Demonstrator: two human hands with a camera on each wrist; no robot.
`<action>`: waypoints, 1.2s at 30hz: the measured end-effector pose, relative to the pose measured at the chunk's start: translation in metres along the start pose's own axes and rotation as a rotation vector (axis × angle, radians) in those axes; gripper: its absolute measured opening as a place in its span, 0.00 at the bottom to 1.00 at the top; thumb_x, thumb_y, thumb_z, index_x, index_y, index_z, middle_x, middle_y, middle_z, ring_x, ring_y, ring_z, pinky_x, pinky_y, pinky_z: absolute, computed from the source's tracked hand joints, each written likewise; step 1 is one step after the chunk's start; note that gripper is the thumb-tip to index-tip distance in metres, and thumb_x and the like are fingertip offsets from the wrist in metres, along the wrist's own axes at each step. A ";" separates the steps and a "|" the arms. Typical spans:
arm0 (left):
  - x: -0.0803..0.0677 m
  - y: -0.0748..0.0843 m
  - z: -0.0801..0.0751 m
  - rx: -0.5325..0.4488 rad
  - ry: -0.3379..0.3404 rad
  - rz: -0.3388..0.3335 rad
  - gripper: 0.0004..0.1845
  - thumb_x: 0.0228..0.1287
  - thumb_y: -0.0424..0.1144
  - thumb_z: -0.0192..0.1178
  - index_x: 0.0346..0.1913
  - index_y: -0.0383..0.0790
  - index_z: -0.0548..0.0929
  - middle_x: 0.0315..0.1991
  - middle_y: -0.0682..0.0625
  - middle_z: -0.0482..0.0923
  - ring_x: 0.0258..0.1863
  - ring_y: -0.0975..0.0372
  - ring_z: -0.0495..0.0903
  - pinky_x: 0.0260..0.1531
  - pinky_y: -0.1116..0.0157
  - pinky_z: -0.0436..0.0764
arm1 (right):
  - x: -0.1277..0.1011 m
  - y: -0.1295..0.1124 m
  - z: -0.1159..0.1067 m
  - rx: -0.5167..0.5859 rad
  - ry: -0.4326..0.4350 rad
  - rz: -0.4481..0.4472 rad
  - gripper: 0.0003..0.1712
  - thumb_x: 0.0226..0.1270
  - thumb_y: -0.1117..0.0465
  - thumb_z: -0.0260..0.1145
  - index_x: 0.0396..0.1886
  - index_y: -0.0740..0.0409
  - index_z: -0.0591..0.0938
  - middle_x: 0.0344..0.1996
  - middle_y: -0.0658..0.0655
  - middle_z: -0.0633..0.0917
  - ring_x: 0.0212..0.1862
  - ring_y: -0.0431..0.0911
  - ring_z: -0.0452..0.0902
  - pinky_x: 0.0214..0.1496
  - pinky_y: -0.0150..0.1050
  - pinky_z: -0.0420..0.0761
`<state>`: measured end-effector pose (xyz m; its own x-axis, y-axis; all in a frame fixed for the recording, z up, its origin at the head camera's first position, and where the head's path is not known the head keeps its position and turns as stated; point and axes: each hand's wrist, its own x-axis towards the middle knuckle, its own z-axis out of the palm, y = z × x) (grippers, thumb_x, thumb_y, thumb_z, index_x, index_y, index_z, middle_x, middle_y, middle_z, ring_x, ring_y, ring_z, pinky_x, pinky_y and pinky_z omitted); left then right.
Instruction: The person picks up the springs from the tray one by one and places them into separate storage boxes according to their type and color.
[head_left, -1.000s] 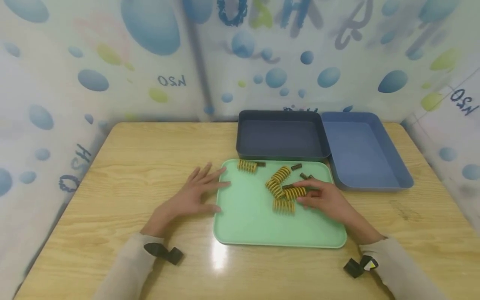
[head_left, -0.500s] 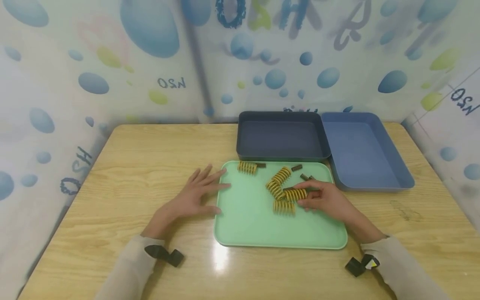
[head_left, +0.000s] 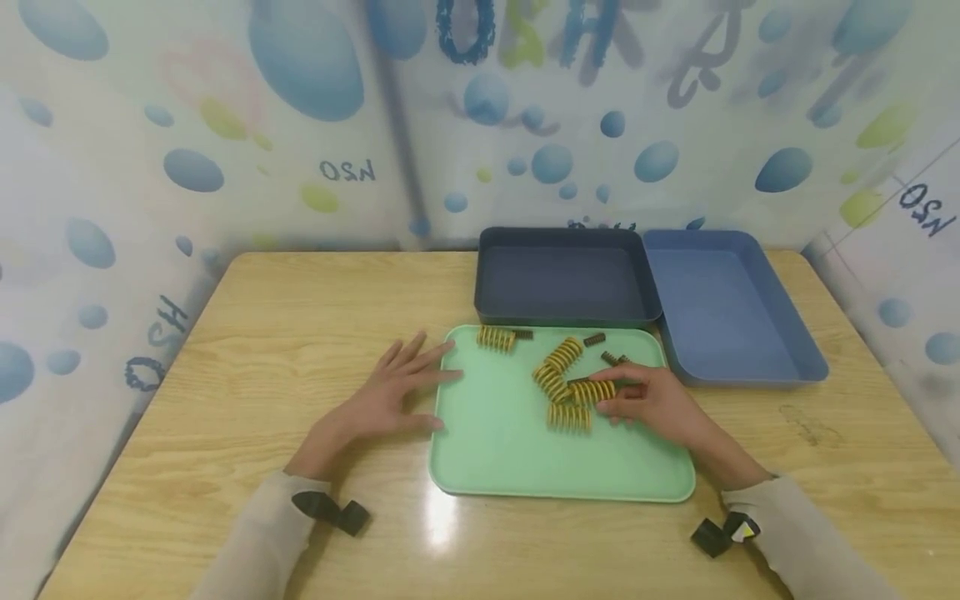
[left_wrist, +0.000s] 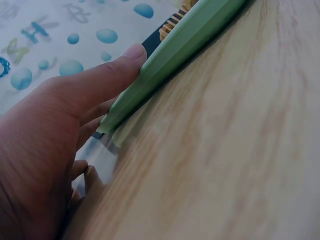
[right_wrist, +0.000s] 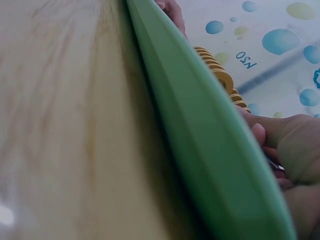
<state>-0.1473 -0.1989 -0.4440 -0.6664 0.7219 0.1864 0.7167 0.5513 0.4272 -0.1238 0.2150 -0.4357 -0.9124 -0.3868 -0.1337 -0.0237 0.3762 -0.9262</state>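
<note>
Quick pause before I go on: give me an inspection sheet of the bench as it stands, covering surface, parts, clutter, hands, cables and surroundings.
Surface: wooden table, glossy, with a light glare near the front edge.
Job's things: green tray holds yellow springs and small dark springs, mostly in its far half.
Clutter: dark blue bin and lighter blue bin behind the tray; nothing visible inside either.
Hands: left hand lies flat on the table, fingertips at the tray's left rim; right hand has its fingers on a yellow spring in the tray.
Cables: nothing seen.
Surroundings: bubble-patterned sheet on three sides.
</note>
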 end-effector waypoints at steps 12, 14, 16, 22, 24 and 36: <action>0.000 -0.002 0.001 0.001 0.008 -0.001 0.36 0.56 0.62 0.63 0.67 0.52 0.72 0.75 0.48 0.52 0.72 0.39 0.40 0.64 0.37 0.39 | -0.002 -0.013 -0.010 0.035 0.021 -0.008 0.26 0.59 0.58 0.71 0.58 0.58 0.79 0.28 0.63 0.84 0.28 0.53 0.81 0.27 0.40 0.80; 0.001 -0.002 0.002 0.004 0.010 -0.001 0.36 0.56 0.62 0.62 0.67 0.52 0.72 0.75 0.48 0.52 0.72 0.39 0.40 0.64 0.37 0.40 | -0.002 -0.016 -0.013 0.035 0.025 -0.029 0.26 0.60 0.59 0.70 0.58 0.60 0.79 0.29 0.64 0.84 0.27 0.54 0.80 0.26 0.40 0.79; 0.001 -0.002 0.002 0.005 0.013 0.003 0.36 0.57 0.62 0.62 0.67 0.52 0.72 0.75 0.48 0.52 0.72 0.39 0.41 0.64 0.37 0.40 | -0.002 -0.019 -0.014 0.028 0.026 -0.044 0.26 0.61 0.59 0.70 0.58 0.60 0.78 0.29 0.64 0.83 0.27 0.54 0.80 0.26 0.40 0.78; 0.001 -0.002 0.000 0.020 0.017 0.013 0.36 0.56 0.62 0.63 0.66 0.52 0.73 0.74 0.48 0.52 0.72 0.39 0.40 0.65 0.37 0.39 | 0.004 -0.030 -0.015 -0.012 0.060 -0.068 0.25 0.62 0.58 0.69 0.59 0.57 0.78 0.30 0.62 0.83 0.29 0.55 0.80 0.26 0.42 0.77; 0.001 -0.002 -0.001 0.023 0.016 0.010 0.36 0.55 0.61 0.63 0.66 0.52 0.73 0.74 0.48 0.52 0.72 0.39 0.40 0.65 0.38 0.39 | 0.007 -0.033 -0.016 -0.021 0.073 -0.084 0.25 0.62 0.58 0.69 0.59 0.56 0.79 0.31 0.62 0.82 0.29 0.56 0.80 0.26 0.43 0.76; -0.002 -0.003 0.004 0.016 0.010 -0.008 0.35 0.57 0.63 0.62 0.67 0.54 0.72 0.75 0.49 0.52 0.72 0.39 0.41 0.64 0.37 0.40 | 0.029 -0.054 -0.021 -0.068 0.125 -0.111 0.24 0.63 0.56 0.69 0.60 0.51 0.78 0.36 0.62 0.85 0.34 0.60 0.80 0.23 0.45 0.72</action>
<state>-0.1475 -0.2004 -0.4493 -0.6745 0.7129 0.1920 0.7141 0.5639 0.4148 -0.1574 0.2015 -0.3825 -0.9462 -0.3232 0.0173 -0.1513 0.3946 -0.9063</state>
